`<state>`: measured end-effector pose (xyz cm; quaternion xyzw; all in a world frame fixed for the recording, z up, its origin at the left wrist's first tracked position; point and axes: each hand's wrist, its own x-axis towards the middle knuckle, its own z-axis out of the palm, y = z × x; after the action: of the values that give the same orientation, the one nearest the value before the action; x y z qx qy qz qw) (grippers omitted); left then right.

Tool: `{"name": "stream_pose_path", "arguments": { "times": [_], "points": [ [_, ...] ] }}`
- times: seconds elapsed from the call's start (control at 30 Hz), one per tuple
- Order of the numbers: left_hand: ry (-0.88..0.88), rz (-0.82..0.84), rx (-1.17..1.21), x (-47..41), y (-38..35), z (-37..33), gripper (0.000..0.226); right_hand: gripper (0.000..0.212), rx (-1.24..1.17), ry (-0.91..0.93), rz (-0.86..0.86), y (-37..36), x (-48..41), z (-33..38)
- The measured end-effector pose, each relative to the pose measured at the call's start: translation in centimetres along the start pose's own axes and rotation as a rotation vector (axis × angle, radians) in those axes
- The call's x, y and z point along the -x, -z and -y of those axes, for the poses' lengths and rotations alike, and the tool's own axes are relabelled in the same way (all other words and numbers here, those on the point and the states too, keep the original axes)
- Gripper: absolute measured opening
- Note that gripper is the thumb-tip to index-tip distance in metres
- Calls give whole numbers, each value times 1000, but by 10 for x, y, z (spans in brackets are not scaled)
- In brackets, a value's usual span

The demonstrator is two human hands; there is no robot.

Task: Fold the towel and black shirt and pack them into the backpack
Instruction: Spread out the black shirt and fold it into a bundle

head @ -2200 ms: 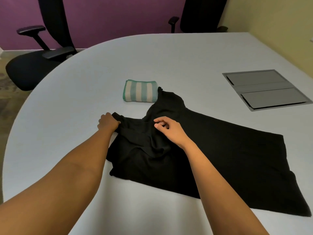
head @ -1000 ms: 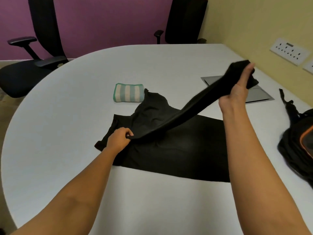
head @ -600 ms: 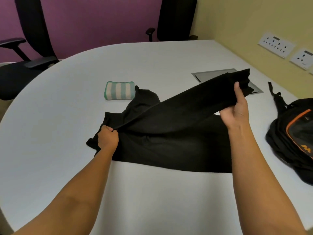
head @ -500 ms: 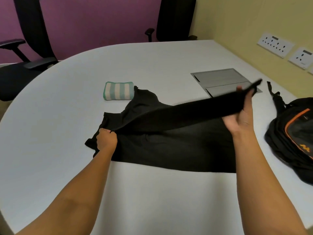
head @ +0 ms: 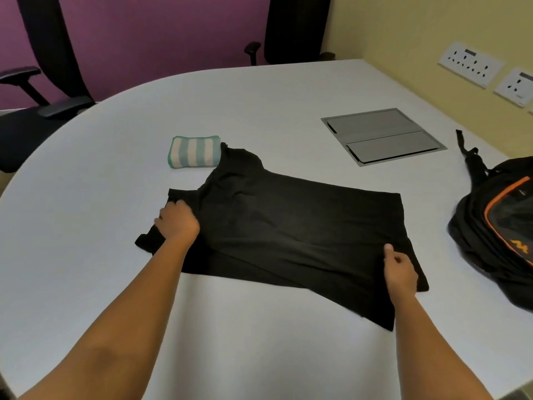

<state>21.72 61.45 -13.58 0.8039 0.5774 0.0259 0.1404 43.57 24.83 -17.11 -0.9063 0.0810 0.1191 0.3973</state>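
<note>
The black shirt point(head: 288, 226) lies flat on the white table point(head: 86, 197), folded lengthwise with its far half laid over the near half. My left hand point(head: 177, 220) grips the shirt at its shoulder end on the left. My right hand point(head: 399, 269) pinches the hem at the right end, thumb on top. A folded green-and-white striped towel point(head: 194, 151) sits just beyond the shirt's collar, touching it. The black backpack with orange trim point(head: 501, 235) lies on the table at the far right, a little way from the shirt.
A grey flip-lid cable box point(head: 383, 135) is set into the table behind the shirt. Wall sockets point(head: 470, 63) line the yellow wall on the right. Black office chairs point(head: 43, 82) stand behind the table's far edge.
The lifted upper edge of the shirt has come down toward me and now lies flat over the near half. My right hand has dropped to the table with the hem.
</note>
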Motion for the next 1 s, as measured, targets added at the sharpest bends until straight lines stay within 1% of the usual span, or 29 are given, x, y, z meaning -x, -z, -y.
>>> {"name": "stream_pose_path", "arguments": {
  "times": [0.03,0.07,0.13,0.17,0.23,0.3,0.37,0.4,0.47,0.53,0.6,0.67,0.7,0.77,0.8,0.87,1.0],
  "points": [
    [-100,-3,64,-2,1,-11,30,49,96,56,0,-5,2,1],
    [-188,38,144,-5,1,-23,28,47,196,125,16,-9,4,3],
    [-328,211,222,-6,-4,-44,27,46,367,254,65,-18,9,5],
    [-388,291,210,-7,-10,-54,31,44,417,297,87,-22,11,5],
    [-490,392,126,-8,-21,-70,40,39,448,389,120,-28,13,2],
    [-568,454,14,-10,-32,-80,46,33,439,483,183,-30,15,0],
    [-619,485,-66,-12,-39,-86,45,27,428,494,265,-29,14,0],
    [-628,474,-70,-13,-41,-88,40,26,436,473,304,-28,13,2],
    [-621,421,1,-15,-43,-90,26,24,478,430,359,-27,11,5],
    [-568,353,120,-16,-43,-90,18,26,455,416,342,-22,8,9],
    [-492,269,226,-14,-40,-88,18,32,405,437,253,-15,3,21],
    [-433,191,285,-14,-39,-82,20,34,405,526,115,-11,-4,44],
    [-407,162,306,-14,-40,-78,21,32,414,584,54,-12,-8,57],
    [-359,133,351,-14,-43,-70,23,28,493,668,18,-18,-17,77],
    [-349,127,365,-14,-45,-67,25,34,581,680,31,-24,-23,80],
    [-365,108,359,-10,-49,-60,30,46,698,633,53,-34,-28,78],
    [-390,39,300,5,-57,-43,29,48,608,519,-16,-44,-18,54]
  ]
}}
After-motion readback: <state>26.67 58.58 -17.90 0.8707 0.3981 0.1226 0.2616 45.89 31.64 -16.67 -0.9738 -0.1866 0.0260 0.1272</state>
